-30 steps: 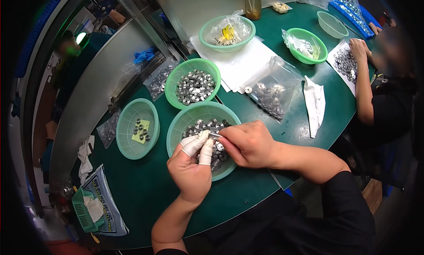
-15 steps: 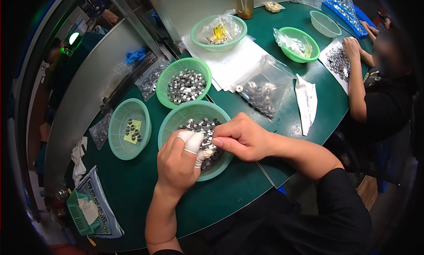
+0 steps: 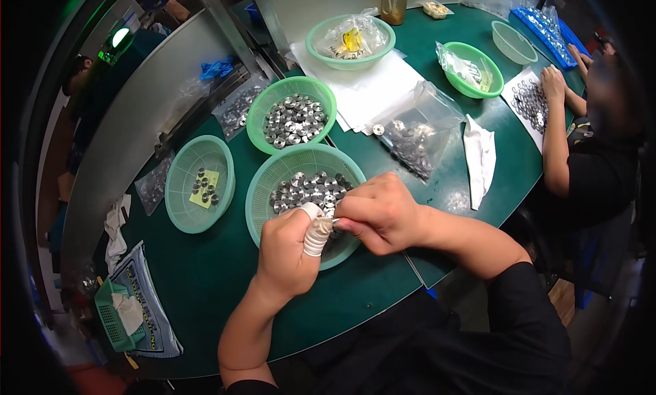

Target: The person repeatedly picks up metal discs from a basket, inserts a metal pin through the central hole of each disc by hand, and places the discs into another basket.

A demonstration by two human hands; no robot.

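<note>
My left hand (image 3: 290,251) is closed above the near green basket (image 3: 263,169), with white covers on its thumb and finger. Whatever its fingertips hold is hidden. Close against them, my right hand (image 3: 383,214) is closed in a pinch; a small shiny tip shows at its thumb, too little to name. Below both hands, round metal parts with centre holes (image 3: 301,190) lie in the basket. A second green basket (image 3: 253,115) with similar parts touches it from behind. To the left, a paler basket (image 3: 174,190) holds several such parts and a yellow paper slip (image 3: 205,193).
A clear bag of metal parts (image 3: 417,142) lies behind my right hand, beside a white cloth (image 3: 480,162). White sheets (image 3: 362,87) and bowls with bags stand farther back. At the right, a co-worker's hands (image 3: 553,80) rest by a part-covered sheet (image 3: 512,98).
My left hand has turned and its fingers have curled in, so the covered thumb now shows. My right hand stays pinched beside it. The whole view has shifted slightly.
</note>
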